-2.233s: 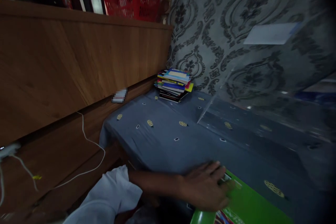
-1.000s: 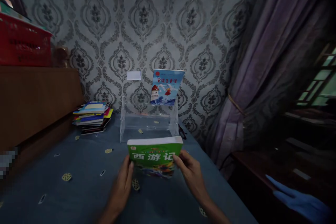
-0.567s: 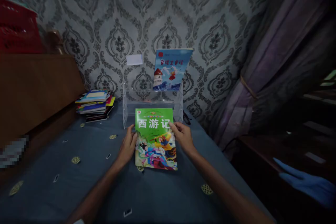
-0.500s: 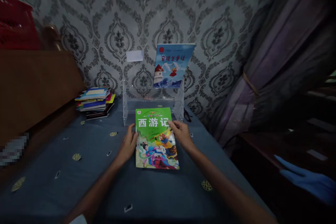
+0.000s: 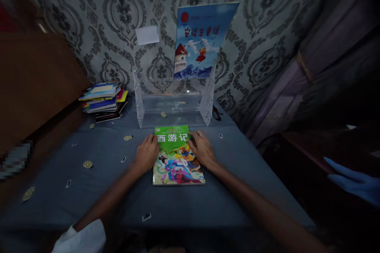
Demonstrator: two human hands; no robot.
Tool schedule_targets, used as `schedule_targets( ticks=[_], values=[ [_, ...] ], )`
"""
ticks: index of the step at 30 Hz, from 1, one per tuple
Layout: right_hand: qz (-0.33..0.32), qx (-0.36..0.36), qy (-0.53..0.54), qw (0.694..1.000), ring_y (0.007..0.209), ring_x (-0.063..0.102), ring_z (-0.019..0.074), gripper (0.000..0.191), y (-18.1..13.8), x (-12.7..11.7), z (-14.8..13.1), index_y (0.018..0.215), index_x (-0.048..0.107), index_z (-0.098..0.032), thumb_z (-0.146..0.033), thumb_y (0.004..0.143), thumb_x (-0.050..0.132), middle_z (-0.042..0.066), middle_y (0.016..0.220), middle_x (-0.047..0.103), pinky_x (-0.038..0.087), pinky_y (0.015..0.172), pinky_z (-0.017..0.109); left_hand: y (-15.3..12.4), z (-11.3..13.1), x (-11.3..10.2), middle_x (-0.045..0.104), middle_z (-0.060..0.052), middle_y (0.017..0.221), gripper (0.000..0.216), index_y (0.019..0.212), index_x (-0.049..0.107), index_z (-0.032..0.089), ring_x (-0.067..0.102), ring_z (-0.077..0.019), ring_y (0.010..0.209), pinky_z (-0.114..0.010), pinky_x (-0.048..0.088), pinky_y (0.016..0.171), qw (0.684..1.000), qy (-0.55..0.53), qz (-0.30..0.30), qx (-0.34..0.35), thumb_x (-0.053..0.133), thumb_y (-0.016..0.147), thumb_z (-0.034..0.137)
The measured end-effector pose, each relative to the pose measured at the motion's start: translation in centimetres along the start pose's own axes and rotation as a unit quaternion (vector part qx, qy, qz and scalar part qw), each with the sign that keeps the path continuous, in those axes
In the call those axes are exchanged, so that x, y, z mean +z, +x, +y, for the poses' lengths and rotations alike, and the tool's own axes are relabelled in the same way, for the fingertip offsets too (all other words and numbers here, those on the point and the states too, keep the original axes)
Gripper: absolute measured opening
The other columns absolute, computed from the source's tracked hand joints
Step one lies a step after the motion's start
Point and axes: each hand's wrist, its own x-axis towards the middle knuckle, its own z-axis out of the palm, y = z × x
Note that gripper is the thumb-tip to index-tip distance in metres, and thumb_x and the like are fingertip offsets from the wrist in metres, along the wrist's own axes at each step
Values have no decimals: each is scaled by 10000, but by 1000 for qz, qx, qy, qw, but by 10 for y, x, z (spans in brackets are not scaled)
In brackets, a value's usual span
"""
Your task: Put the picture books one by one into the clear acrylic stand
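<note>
- Lying cover up on the cloth (image 5: 234,189): green book (image 5: 178,162), directly in front of the clear stand. White three-character title at top, away from the wearer; colourful figures below. Top edge just beside the stand's base.
- Left hand (image 5: 147,151): against the book's left edge, toward its upper corner. Fingers bent and close together. Cannot tell whether they grip or only rest; undersides hidden.
- Right hand (image 5: 202,149): at the right edge, roughly level with the left. Thumb and forefinger slightly parted, tips at the cover's margin. Firmness of hold: cannot tell.
- White sleeve (image 5: 83,239): on the left forearm, lower frame.
- Clear stand (image 5: 208,101): two upright side panels with crosspieces between, near the patterned wall (image 5: 255,16).
- Blue book (image 5: 198,43): upright, high at the stand's right half, cover facing the wearer. Red title, red-roofed tower.
- White card (image 5: 147,35): left of the blue book, well apart from it.
- Stack (image 5: 102,101): several books, edges uneven, left of the stand, near the wooden panel (image 5: 35,83).
- Dark object (image 5: 217,114): on the cloth, just right of the stand; details unclear.
- Curtain (image 5: 285,95): far right, tied back.
- Blue glove-like shape (image 5: 356,180): below the curtain, right frame edge.
</note>
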Motion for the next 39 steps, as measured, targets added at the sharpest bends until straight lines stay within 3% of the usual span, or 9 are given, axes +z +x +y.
schedule_targets(
  ticks=[4,8,20,28,34,39],
  values=[
    [-3,-71,8,997,1200,588,293,343,1,10,7,1212,665,-164,-257,966,443,163,1278,620,495,1037,447,13,-14,25,511,-199,1493,408,1365,507,92,472,-287,1413,-460,409,1153,996,-43,47,58,368,993,187],
    [-19,-100,41,994,1341,525,304,405,4,20,16,1314,631,-160,-281,979,440,175,1443,554,443,1127,505,26,-25,42,473,-213,1526,462,1413,469,72,399,-292,1468,-491,367,1193,992,-83,61,68,359,1002,251],
    [-37,-89,69,993,1416,469,305,446,13,22,15,1373,601,-107,-286,992,454,205,1527,480,420,1162,476,51,-24,47,486,-196,1522,446,1388,510,84,397,-276,1471,-477,351,1212,991,-87,51,84,368,1009,270],
    [-30,-96,80,992,1431,449,292,450,11,24,16,1406,576,-154,-282,997,439,162,1542,474,408,1175,491,63,-6,47,502,-161,1519,438,1398,524,119,432,-257,1450,-470,356,1211,986,-85,44,133,357,1018,258],
    [-30,-79,74,994,1417,461,310,449,10,23,14,1360,594,-88,-279,991,424,218,1540,443,387,1185,490,78,15,49,498,-167,1520,434,1410,511,109,427,-248,1454,-445,356,1212,979,-74,21,191,358,1026,241],
    [-9,-87,96,992,1341,534,276,437,11,17,12,1355,602,-142,-201,969,405,176,1453,533,445,1143,465,97,34,49,481,-168,1534,446,1430,490,91,427,-241,1454,-428,358,1209,968,-70,-15,240,348,1031,230]
  ],
)
